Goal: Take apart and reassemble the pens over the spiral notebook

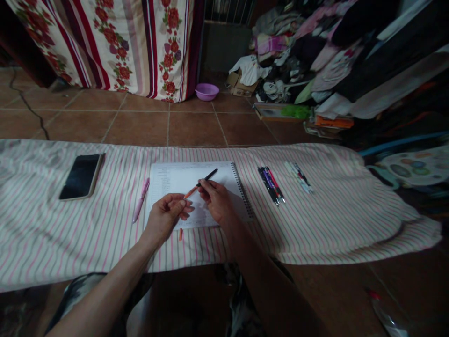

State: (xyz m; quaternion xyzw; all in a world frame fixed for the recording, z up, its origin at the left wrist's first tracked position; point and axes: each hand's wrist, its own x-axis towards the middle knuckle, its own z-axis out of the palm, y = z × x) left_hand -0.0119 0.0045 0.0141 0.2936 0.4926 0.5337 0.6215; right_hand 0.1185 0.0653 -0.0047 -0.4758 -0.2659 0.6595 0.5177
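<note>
A slim orange and black pen [192, 191] is held slantwise above a spiral notebook [224, 210]. My right hand [216, 199] pinches the pen near its middle, where the orange part meets the black one. The fingertips of my left hand [168, 210] close on its lower orange end, and some of the fingers are curled loosely below. On the striped cloth just below the notebook lies a short orange cap [180, 234]. A pink pen [141, 200] rests along the notebook's left edge. Printed lines show on the page's left side.
A phone [81, 177] lies at the left of the striped cloth [326, 224]. To the right are a bundle of dark, purple and red pens [271, 185] and a group of pale patterned pens [299, 177]. Beyond the cloth, a purple basin [206, 91] stands on the tiled floor.
</note>
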